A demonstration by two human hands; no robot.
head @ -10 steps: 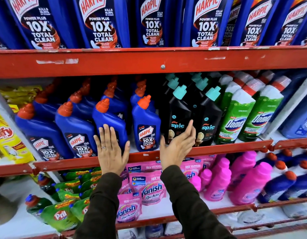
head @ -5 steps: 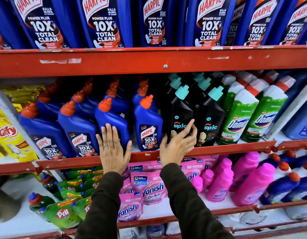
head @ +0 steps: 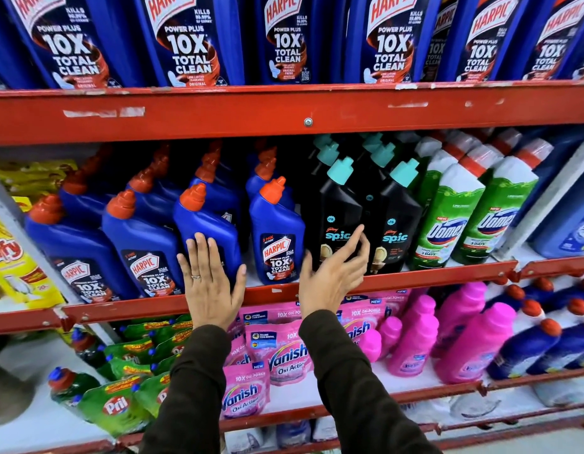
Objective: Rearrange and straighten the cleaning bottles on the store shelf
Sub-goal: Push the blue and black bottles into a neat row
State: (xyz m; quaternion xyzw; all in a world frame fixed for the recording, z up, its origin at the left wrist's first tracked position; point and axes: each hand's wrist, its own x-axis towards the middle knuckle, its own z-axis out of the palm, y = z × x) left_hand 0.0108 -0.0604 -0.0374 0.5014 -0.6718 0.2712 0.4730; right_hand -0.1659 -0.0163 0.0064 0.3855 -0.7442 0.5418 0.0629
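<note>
My left hand [head: 212, 283] lies flat and open on a turned blue Harpic bottle [head: 207, 231], my right hand [head: 330, 273] spread by the black Spic bottle [head: 341, 221] on the shelf [head: 448, 273]; straightening looks barely started.

chipped red metal shelf rails [head: 284, 109]; white shelf boards [head: 28, 421]; bright even light
</note>
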